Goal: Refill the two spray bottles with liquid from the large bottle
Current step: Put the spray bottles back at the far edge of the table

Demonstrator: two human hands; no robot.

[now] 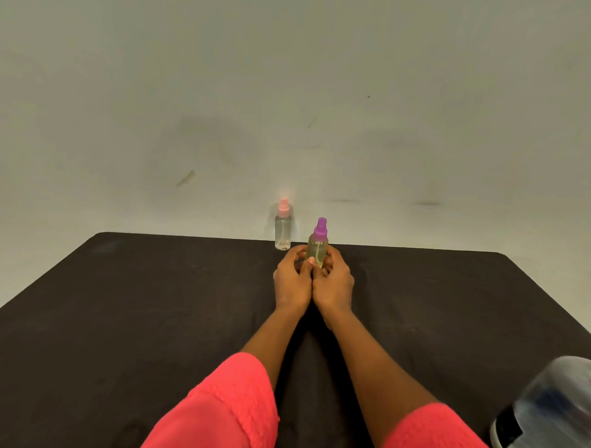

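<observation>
Surroundings: black table (117, 301) seen under both forearms; pale wall (292, 89) w/ faint scuffs seen beyond the fingertips.
Large btl (555, 410): seen well apart from the right hand (334, 280), out to its right and much nearer the person, cut by the frame edge. Pale see-through body w/ dark band; heavily blurred, so upright or tilted can't be told.
Pink-cap spray btl (282, 231): stood upright at the table's far edge, just beyond the left hand (294, 280), a little to its left; not touched. Clear body; fill level can't be made out.
In the way: lower part of the purple-cap spray btl (317, 246) is covered by fingers of both hands; base hidden, so on the table or lifted can't be told.
Purple-cap spray btl: held upright btwn the two hands, cap on, yellowish liquid seen inside.
Left hand: fingers curled, btl gripped from its left side, thumb laid on the front.
Right hand: fingers wrapped round the btl's right side; pressed against the left hand at the heel.
Sleeves: left sleeve (227, 405) and right sleeve (437, 436), both red, pushed up the forearms.
Count: 2 spray btls, 1 large btl, 2 hands, 1 table.
</observation>
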